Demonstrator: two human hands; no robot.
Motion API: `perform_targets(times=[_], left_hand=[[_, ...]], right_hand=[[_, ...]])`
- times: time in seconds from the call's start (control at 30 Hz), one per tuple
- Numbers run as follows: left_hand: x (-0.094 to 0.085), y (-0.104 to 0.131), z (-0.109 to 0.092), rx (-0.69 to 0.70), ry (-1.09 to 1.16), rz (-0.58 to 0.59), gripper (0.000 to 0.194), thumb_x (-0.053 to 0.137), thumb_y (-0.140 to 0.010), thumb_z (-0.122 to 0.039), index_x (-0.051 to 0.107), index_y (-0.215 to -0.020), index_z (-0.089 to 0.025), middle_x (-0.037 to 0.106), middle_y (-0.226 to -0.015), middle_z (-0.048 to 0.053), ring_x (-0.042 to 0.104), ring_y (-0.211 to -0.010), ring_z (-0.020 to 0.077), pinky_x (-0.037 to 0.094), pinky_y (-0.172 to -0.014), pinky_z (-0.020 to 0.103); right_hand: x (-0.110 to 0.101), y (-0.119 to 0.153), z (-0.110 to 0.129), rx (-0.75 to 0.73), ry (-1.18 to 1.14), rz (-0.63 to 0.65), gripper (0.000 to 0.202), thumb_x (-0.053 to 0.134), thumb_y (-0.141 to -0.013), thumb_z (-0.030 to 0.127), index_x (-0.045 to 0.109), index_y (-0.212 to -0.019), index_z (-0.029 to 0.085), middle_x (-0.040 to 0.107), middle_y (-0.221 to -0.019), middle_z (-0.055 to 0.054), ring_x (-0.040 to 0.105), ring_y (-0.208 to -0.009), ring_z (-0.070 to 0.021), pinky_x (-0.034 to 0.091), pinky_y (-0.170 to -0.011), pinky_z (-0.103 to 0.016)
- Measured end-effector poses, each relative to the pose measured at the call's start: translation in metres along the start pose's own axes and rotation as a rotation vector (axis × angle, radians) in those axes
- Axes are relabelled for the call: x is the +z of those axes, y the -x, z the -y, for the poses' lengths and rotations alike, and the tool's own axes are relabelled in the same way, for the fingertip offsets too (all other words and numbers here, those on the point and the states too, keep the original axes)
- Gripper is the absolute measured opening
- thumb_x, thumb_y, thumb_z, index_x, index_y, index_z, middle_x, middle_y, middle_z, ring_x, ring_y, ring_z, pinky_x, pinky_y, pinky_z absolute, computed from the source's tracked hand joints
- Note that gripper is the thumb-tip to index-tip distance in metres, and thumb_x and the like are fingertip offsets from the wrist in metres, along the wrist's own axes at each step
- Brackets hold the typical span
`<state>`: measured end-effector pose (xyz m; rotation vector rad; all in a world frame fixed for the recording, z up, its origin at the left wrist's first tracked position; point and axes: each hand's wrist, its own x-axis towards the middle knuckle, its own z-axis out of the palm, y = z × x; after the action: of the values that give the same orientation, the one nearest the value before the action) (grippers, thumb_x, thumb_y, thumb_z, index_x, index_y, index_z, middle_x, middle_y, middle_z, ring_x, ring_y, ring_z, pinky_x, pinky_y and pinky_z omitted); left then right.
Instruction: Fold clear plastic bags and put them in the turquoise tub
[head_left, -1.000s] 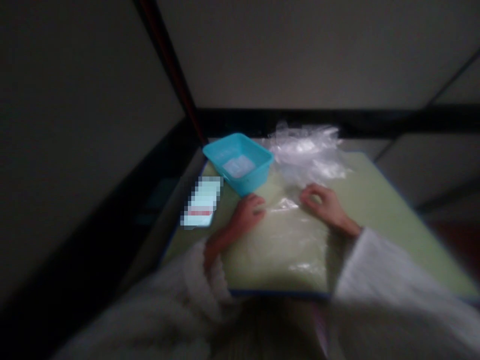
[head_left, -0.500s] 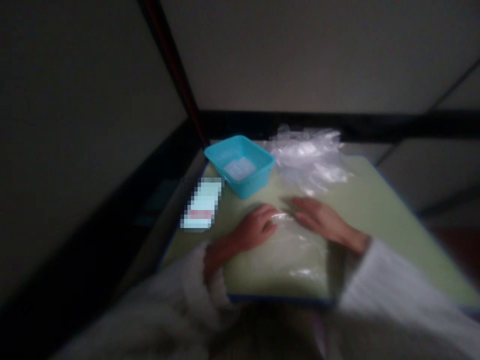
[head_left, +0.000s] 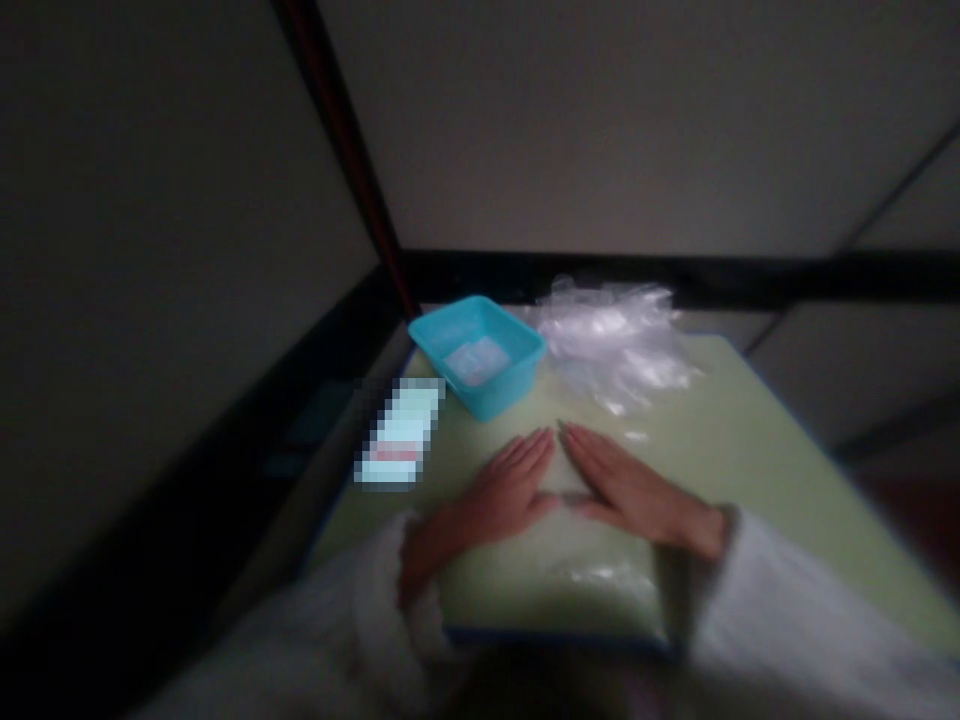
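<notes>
A clear plastic bag (head_left: pixel 600 585) lies on the light green tabletop close to its front edge, shining where it catches light. My left hand (head_left: pixel 506 492) rests flat across the bag's left side, its fingers stretched out. Opposite it, my right hand (head_left: pixel 630 490) lies palm down on the right side, also with straight fingers. The fingertips of both hands come close together near the bag's far end, and the thumbs point at each other. Neither hand grips anything. The bag's outline is hard to make out under the hands.
Beyond the hands stands a turquoise plastic basket (head_left: pixel 517 375) with a pale item (head_left: pixel 477 360) inside. A pile of crumpled clear plastic bags (head_left: pixel 615 340) lies to its right. A lit, pixelated phone-like screen (head_left: pixel 405 430) is at the table's left edge. Walls (head_left: pixel 622 130) rise behind the table (head_left: pixel 757 480).
Both hands have flattened onto the bag; the left one's curled fingers are now straight. The bag's raised far part now lies under the hands. The view has tilted up slightly.
</notes>
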<state>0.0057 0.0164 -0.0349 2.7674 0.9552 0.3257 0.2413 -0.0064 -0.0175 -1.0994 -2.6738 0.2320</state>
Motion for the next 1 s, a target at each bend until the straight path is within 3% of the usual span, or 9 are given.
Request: perform_targets(times=[0.2, 0.53, 0.8, 1.0], left_hand=[[-0.002, -0.002, 0.000, -0.023, 0.012, -0.045, 0.065, 0.038, -0.093, -0.047, 0.023, -0.143, -0.008, 0.023, -0.151, 0.018, 0.016, -0.142, 0.0237, 0.019, -0.116, 0.041], [-0.001, 0.003, 0.006, 0.047, -0.018, 0.018, 0.069, 0.043, -0.092, -0.044, 0.015, -0.146, -0.013, 0.020, -0.153, 0.014, 0.013, -0.142, 0.0240, 0.017, -0.115, 0.041], [-0.001, 0.007, 0.014, 0.053, 0.035, 0.033, 0.069, 0.047, -0.090, -0.044, 0.018, -0.146, -0.017, 0.018, -0.153, 0.012, 0.013, -0.142, 0.0239, 0.017, -0.115, 0.041], [-0.009, 0.015, 0.024, -0.043, 0.071, -0.036, 0.068, 0.044, -0.093, -0.040, 0.010, -0.148, -0.019, 0.013, -0.155, 0.011, 0.015, -0.142, 0.0221, 0.021, -0.115, 0.040]], right_hand=[[0.006, -0.002, 0.002, -0.020, -0.031, -0.014, 0.087, 0.036, -0.089, 0.061, -0.004, -0.149, 0.011, 0.008, -0.153, -0.019, 0.014, -0.140, -0.0303, 0.023, -0.112, -0.049], [0.028, 0.005, -0.003, -0.017, 0.034, -0.023, 0.089, 0.037, -0.088, 0.062, -0.006, -0.148, 0.013, 0.013, -0.152, -0.018, 0.016, -0.140, -0.0295, 0.023, -0.112, -0.049], [0.012, 0.016, -0.010, -0.040, 0.014, 0.001, 0.087, 0.036, -0.090, 0.060, -0.012, -0.147, 0.016, 0.008, -0.153, -0.017, 0.014, -0.140, -0.0286, 0.025, -0.111, -0.049], [-0.002, 0.030, -0.032, -0.008, 0.063, -0.025, 0.082, 0.036, -0.091, 0.057, -0.008, -0.148, 0.019, 0.012, -0.153, -0.014, 0.022, -0.138, -0.0301, 0.029, -0.110, -0.046]])
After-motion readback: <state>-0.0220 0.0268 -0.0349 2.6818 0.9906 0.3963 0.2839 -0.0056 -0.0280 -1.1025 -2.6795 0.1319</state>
